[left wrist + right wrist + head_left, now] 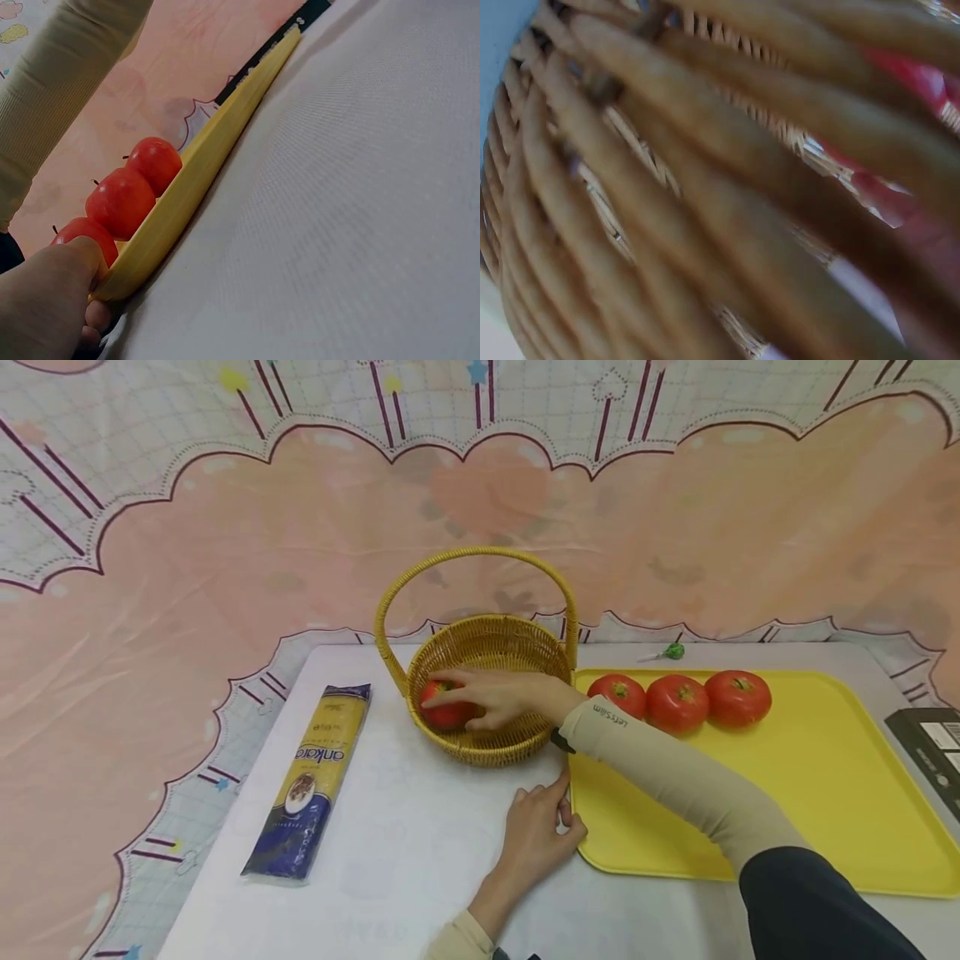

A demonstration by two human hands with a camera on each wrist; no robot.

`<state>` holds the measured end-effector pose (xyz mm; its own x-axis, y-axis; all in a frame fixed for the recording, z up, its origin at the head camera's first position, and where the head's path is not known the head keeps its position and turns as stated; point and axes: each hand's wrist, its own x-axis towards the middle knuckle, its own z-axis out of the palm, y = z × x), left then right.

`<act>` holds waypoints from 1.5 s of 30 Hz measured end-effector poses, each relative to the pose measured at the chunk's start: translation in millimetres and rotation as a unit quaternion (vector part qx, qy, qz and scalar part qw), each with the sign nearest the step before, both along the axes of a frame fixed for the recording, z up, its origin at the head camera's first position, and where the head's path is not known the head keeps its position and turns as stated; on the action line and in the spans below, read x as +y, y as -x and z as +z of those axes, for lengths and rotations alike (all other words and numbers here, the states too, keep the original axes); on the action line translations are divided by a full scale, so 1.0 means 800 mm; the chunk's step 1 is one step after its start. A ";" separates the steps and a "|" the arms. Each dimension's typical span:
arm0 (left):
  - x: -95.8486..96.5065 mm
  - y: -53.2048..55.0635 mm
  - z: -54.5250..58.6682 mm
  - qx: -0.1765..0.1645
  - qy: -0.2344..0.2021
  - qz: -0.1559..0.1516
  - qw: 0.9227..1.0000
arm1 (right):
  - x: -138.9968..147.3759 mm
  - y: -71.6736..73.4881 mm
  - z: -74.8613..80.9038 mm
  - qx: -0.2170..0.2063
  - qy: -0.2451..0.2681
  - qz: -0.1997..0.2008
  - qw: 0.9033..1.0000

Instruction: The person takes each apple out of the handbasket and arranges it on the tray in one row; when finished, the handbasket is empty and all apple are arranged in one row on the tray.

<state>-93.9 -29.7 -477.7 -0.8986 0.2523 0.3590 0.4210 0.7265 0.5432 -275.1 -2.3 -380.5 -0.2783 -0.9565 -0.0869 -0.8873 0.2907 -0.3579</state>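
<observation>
Ideally lightly, we are grasping: right hand (501, 695), red fruit (448, 717), eight o'clock in basket (487, 753); left hand (536, 831), tray (825, 777) rim, nine o'clock.

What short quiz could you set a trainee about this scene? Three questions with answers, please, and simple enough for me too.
1. Count: how many red fruits are on the yellow tray?

2. Multiple choice: in the head view, what lies on the table to the left of the wicker basket?
A) a green lollipop
B) a blue-and-yellow packet
C) a black box

3. True or false: the right hand is touching the red fruit inside the basket.

Key:
1. Three, in a row.
2. B.
3. True; the left hand, meanwhile, is at the tray's edge.
</observation>
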 end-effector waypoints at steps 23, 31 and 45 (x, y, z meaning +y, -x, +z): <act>0.000 0.001 -0.001 0.024 0.000 -0.001 1.000 | 0.002 0.000 -0.002 -0.031 0.006 -0.039 0.999; 0.000 0.001 -0.002 0.026 -0.004 -0.004 1.000 | 0.008 0.005 -0.003 -0.064 0.001 -0.054 0.997; -0.002 0.002 -0.001 0.013 0.001 -0.006 1.000 | 0.037 0.010 -0.004 -0.082 0.023 -0.109 0.990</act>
